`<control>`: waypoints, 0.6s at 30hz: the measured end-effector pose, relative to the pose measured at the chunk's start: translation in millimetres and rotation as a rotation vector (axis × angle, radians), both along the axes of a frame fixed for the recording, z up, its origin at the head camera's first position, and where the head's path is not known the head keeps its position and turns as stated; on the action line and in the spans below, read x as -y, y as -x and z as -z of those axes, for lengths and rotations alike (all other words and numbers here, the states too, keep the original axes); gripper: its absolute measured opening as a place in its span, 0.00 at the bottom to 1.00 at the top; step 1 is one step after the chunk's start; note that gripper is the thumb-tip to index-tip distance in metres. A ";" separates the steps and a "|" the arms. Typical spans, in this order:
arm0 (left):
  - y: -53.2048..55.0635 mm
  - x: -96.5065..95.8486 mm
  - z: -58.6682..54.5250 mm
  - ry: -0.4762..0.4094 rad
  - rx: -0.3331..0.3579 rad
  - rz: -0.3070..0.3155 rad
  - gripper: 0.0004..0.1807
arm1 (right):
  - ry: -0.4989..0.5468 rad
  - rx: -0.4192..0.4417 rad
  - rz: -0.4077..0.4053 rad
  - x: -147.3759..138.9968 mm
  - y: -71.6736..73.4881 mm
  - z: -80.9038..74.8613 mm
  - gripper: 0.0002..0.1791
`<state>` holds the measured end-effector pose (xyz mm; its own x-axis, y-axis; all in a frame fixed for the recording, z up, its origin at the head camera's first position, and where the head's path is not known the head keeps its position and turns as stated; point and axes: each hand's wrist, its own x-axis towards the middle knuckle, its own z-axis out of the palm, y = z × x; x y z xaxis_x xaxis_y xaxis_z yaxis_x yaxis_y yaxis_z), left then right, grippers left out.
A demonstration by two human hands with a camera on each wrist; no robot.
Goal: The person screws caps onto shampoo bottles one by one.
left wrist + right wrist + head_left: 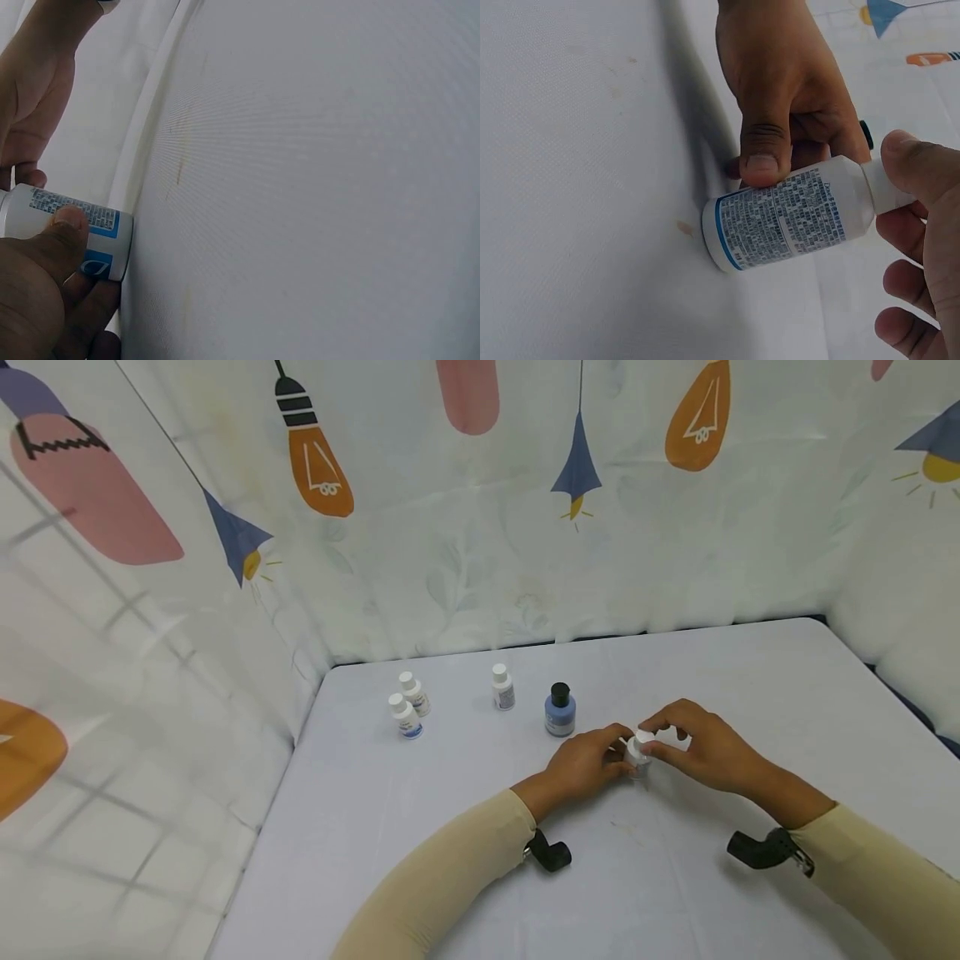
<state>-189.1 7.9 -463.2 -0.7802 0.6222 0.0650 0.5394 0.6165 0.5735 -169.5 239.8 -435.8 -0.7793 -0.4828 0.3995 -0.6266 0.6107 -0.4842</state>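
Fingers [763, 154] of the left hand [581, 767] pinch the small white bottle [787, 221], bracing its body just above the bench [750, 693]; right hand [708, 752] pinches its cap [885, 191], placed for twisting.

Small white bottle [787, 217], blue-edged printed label, white cap, base on table.

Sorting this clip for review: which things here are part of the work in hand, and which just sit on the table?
In hand:
- small white bottle, body held by the left hand
- its white cap, pinched by the right hand

Lying about:
- blue bottle with black cap
- lone white bottle
- two white bottles side by side
- table
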 end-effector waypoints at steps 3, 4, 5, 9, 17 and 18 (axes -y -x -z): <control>-0.6 -0.2 -0.7 0.001 -0.001 -0.004 0.25 | -0.001 0.032 0.041 3.4 -1.5 -1.3 0.16; -0.8 -0.2 -0.9 0.002 -0.002 -0.006 0.25 | 0.001 0.049 0.054 4.6 -2.1 -2.2 0.16; -1.0 -0.2 -1.0 0.003 -0.003 -0.006 0.25 | 0.003 0.069 0.067 5.6 -2.6 -3.2 0.15; -1.2 0.1 -1.4 0.004 -0.001 -0.005 0.25 | 0.007 0.137 0.100 7.6 -4.4 -5.7 0.15; 0.2 1.4 -0.3 0.008 -0.014 0.010 0.25 | 0.015 -0.001 -0.059 -0.4 -2.1 -4.6 0.24; 0.2 1.5 -0.2 0.009 -0.016 0.010 0.25 | 0.015 -0.019 -0.078 -1.2 -1.3 -4.6 0.24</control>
<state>-189.3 6.4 -463.0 -0.7729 0.6304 0.0716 0.5543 0.6161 0.5597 -168.2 241.0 -431.2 -0.7319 -0.5354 0.4215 -0.6810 0.5524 -0.4807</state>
